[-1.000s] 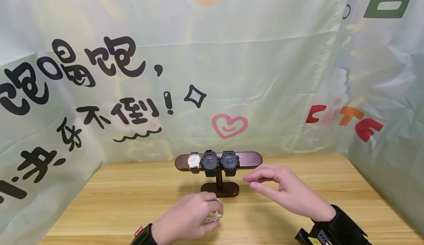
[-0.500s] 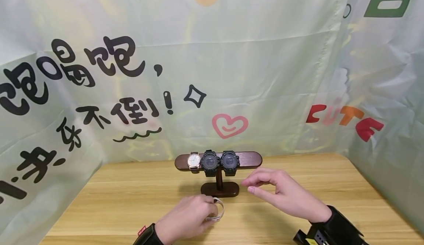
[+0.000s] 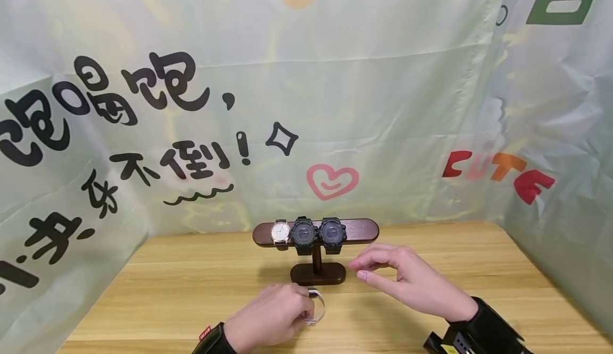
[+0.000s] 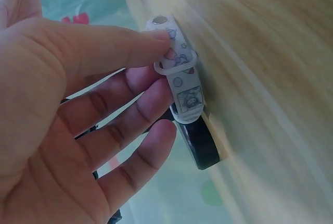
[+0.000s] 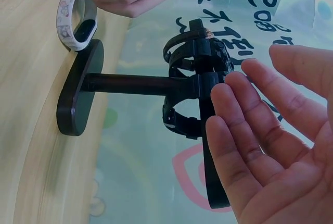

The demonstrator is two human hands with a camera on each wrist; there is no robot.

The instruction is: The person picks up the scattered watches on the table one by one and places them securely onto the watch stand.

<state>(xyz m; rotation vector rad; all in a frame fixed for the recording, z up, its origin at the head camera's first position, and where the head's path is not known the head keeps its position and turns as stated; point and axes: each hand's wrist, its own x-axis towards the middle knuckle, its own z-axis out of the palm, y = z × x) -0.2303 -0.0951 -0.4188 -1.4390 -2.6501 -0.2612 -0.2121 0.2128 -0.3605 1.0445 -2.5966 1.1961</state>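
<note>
My left hand (image 3: 275, 311) pinches a white smart band (image 3: 318, 307) between thumb and fingers, low over the table in front of the watch stand. The left wrist view shows cartoon prints on its white strap (image 4: 184, 94). A dark capsule (image 5: 85, 30) sits in the band's loop in the right wrist view. My right hand (image 3: 407, 277) is held just right of the stand, fingers relaxed and holding nothing. The dark wooden watch stand (image 3: 361, 230) bears a watch with a pale dial (image 3: 280, 232) at the left and two chunky black watches (image 3: 304, 233) beside it.
The stand's oval base (image 3: 318, 273) rests on the light wooden table (image 3: 191, 269). A pale printed cloth (image 3: 392, 104) with lettering hangs behind the table and along both sides. Black straps (image 3: 493, 324) are worn on the wrists.
The smart band has turned in my left hand, so more of its loop shows at the right of the fingers. My right hand has shifted slightly left and down.
</note>
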